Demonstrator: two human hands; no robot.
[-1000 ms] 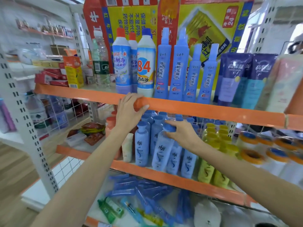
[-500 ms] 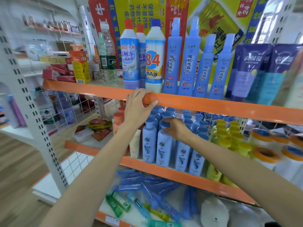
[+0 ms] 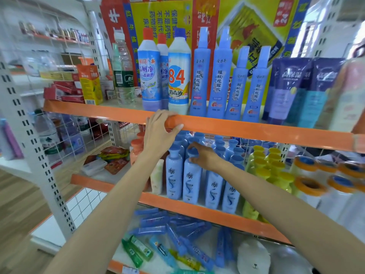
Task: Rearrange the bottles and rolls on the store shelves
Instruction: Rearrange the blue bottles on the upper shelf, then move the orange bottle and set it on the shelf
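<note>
A person restocks a store rack, both arms reaching to the middle shelf [image 3: 177, 209], where most of the work appears to lie. The left hand [image 3: 158, 135] curls around an orange cap [image 3: 173, 122], held up against the lip of the top shelf [image 3: 256, 131] just above the middle shelf's left end; whether a whole orange bottle hangs below the palm cannot be told. The right hand [image 3: 203, 155] has its fingers closed on the neck and cap of a blue bottle [image 3: 191, 180] standing upright in the front row of the middle shelf.

Around that bottle, the blue bottles [image 3: 215, 186] stand in fairly even files, with yellow bottles [image 3: 264, 167] to their right and tape rolls [image 3: 310, 186] beyond those at the shelf's right end, some upright, some blurred. At the shelf's left end stand another orange bottle [image 3: 136, 153] and a pale tube [image 3: 157, 177], with loose packets [image 3: 114, 157] farther left.

Judged from this, the blue block is close to tidy, while the orange bottles and the left end look unsorted. Below the middle shelf, blue tubes [image 3: 177, 228] and green tubes [image 3: 138, 248] lie jumbled. Above it, tall bottles [image 3: 199, 76] stand in a neat line. Much seems left to do.
</note>
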